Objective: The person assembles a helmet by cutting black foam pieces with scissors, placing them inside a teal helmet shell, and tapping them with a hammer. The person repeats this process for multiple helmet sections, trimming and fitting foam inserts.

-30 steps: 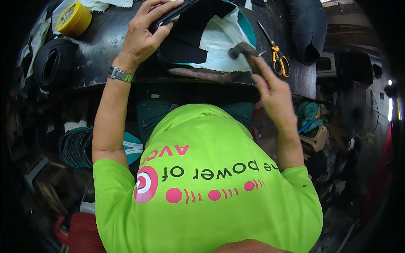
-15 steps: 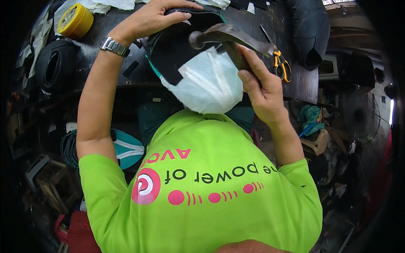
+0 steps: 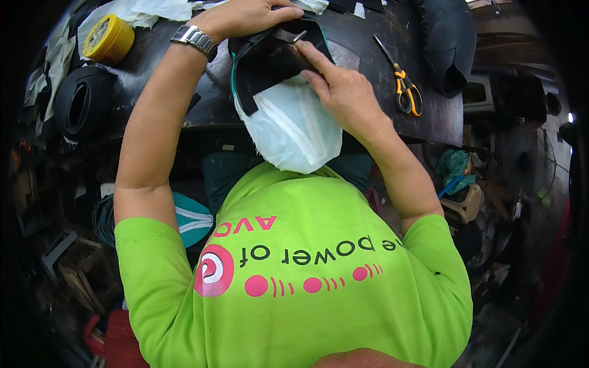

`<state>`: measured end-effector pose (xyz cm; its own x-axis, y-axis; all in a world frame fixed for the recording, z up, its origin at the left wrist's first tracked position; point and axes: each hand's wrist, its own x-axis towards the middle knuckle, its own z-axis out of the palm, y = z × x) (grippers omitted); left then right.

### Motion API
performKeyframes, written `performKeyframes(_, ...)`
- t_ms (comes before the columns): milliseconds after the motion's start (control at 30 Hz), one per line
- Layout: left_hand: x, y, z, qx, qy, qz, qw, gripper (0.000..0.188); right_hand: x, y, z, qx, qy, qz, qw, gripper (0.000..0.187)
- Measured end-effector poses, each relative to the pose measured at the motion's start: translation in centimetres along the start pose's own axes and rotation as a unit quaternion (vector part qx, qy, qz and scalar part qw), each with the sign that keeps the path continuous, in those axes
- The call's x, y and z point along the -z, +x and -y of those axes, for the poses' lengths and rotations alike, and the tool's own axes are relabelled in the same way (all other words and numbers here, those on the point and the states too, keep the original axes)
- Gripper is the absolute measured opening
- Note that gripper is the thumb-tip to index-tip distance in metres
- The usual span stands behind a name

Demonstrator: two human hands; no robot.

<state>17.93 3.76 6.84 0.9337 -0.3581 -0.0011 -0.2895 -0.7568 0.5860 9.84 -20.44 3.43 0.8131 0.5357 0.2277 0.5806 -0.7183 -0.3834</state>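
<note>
A black fabric piece (image 3: 261, 66) with teal edging hangs over the near table edge, its pale blue-white lining (image 3: 293, 126) toward me. At its far rim my left hand (image 3: 245, 16) is closed on the edge, thumb over the top side. My right hand (image 3: 346, 95) grips a hammer whose dark metal head (image 3: 286, 35) is down inside the black piece. Most of the handle is hidden by the hand, the index finger stretched along it. Whether the hammer head touches the fabric I cannot tell.
Orange-handled scissors (image 3: 407, 92) lie to the right on the dark table (image 3: 438, 119). A yellow tub (image 3: 110, 40) and a rounded black piece (image 3: 80, 101) are at left. A black roll-shaped piece (image 3: 448, 46) lies far right. Teal cut pieces (image 3: 195, 219) sit below the table.
The hammer has dropped from above the lining into the black piece, with my right hand moving left and away from me. My left hand and the piece have shifted slightly right.
</note>
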Motion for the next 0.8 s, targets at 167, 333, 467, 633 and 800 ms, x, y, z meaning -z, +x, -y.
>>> performKeyframes(167,0.8,0.4,-1.1,0.014,0.042,0.034,0.998,0.052,3.7,-3.0,1.1,-0.046,0.049,0.07,0.995,0.05)
performKeyframes(333,0.5,2.4,-0.9,0.009,0.067,0.096,0.993,0.054,4.4,-4.7,1.2,-0.051,0.228,-0.047,0.971,0.048)
performKeyframes(467,-0.6,4.0,-0.4,-0.022,0.153,0.092,0.984,0.058,2.8,-4.8,0.6,-0.036,0.067,0.044,0.996,0.048)
performKeyframes(633,-1.5,6.4,0.7,-0.024,0.19,0.115,0.975,0.059,2.8,-4.2,-0.3,-0.041,0.162,-0.026,0.986,0.048)
performKeyframes(800,-1.8,8.5,2.4,-0.05,0.169,0.09,0.98,0.052,2.3,-2.2,-1.9,-0.054,0.085,-0.038,0.994,0.046)
